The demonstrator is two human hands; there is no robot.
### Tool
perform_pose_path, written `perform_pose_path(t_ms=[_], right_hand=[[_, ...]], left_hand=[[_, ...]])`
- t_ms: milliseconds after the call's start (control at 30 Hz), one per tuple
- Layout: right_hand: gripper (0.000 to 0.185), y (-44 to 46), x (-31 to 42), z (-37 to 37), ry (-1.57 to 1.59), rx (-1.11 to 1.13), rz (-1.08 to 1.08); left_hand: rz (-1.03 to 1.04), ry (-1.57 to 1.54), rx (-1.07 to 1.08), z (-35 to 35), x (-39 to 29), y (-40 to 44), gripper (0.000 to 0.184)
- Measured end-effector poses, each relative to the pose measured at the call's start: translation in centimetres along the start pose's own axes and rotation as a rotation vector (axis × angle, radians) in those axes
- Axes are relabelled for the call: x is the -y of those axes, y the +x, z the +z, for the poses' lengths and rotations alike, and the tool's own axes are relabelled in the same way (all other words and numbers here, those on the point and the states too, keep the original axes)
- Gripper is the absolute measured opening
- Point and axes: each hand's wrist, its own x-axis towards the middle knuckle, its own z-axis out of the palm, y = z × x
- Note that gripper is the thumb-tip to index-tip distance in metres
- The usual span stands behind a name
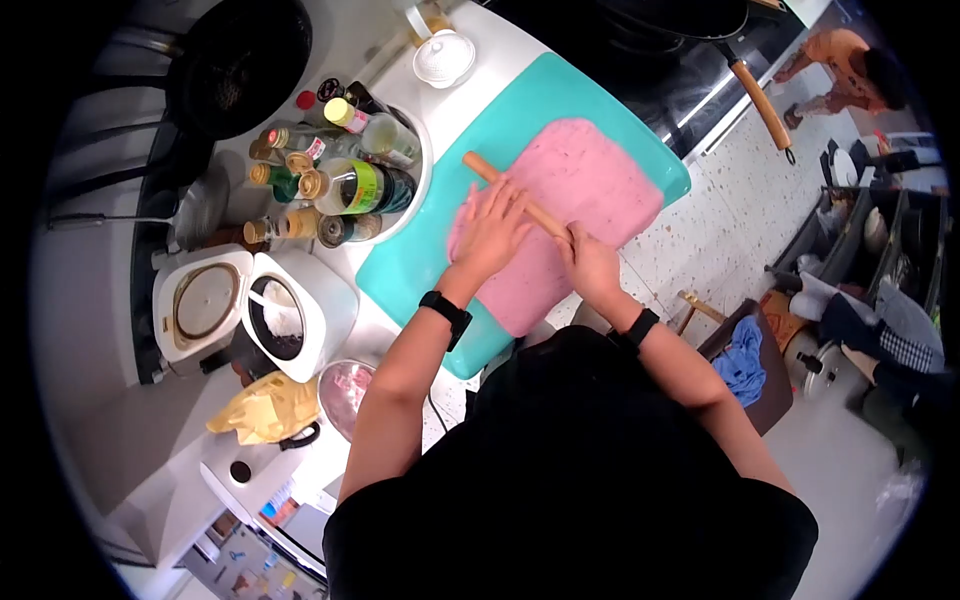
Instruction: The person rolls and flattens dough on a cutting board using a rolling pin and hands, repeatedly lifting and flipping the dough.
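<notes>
A wide sheet of pink dough lies flat on a teal mat, reaching near the mat's right and lower edges. Across the dough runs a wooden rolling pin at a slant, its upper left end sticking out over the mat. My left hand rests on the pin and the dough with its fingers stretched out and spread. At the pin's lower right end is my right hand, its fingers wrapped round that end.
Several bottles stand in a white round tray left of the mat. Below them are an open rice cooker and a metal bowl. A pan handle juts from the stove. Another person is at the upper right.
</notes>
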Motion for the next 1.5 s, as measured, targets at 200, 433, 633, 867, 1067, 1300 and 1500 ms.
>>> perform_pose_path(t_ms=[200, 433, 633, 867, 1067, 1300, 1500], right_hand=[[0.029, 0.5, 2.1, 0.4, -0.021, 0.035, 0.247], [0.064, 3.6, -0.7, 3.6, -0.358, -0.218, -0.045], [0.073, 11.6, -6.1, -1.4, -0.432, -0.283, 0.104], [0.042, 10.9, -6.9, -1.7, -0.296, -0.171, -0.037], [0.035, 10.2, -6.4, -4.4, -0.154, -0.120, 0.018], [0.059, 13.2, -8.6, -4.4, -0.373, -0.239, -0.037], [0.076, 8.9, -4.3, 0.4, -0.209, -0.083, -0.056]], left_hand=[[0.070, 0.054, 0.085, 1.2, 3.5, 1.6, 0.059], [0.203, -0.032, 0.099, 4.5, 2.9, 11.0, 0.064], [0.197, 0.028, -0.018, 6.8, -0.4, 22.3, 0.064], [0.201, -0.124, -0.021, 6.8, 1.1, 21.7, 0.066], [0.300, -0.158, -0.028, 2.6, 1.5, 23.4, 0.062], [0.086, -0.059, 0.056, 7.5, 2.5, 24.1, 0.055], [0.214, 0.049, -0.001, 5.6, 5.0, 17.1, 0.052]])
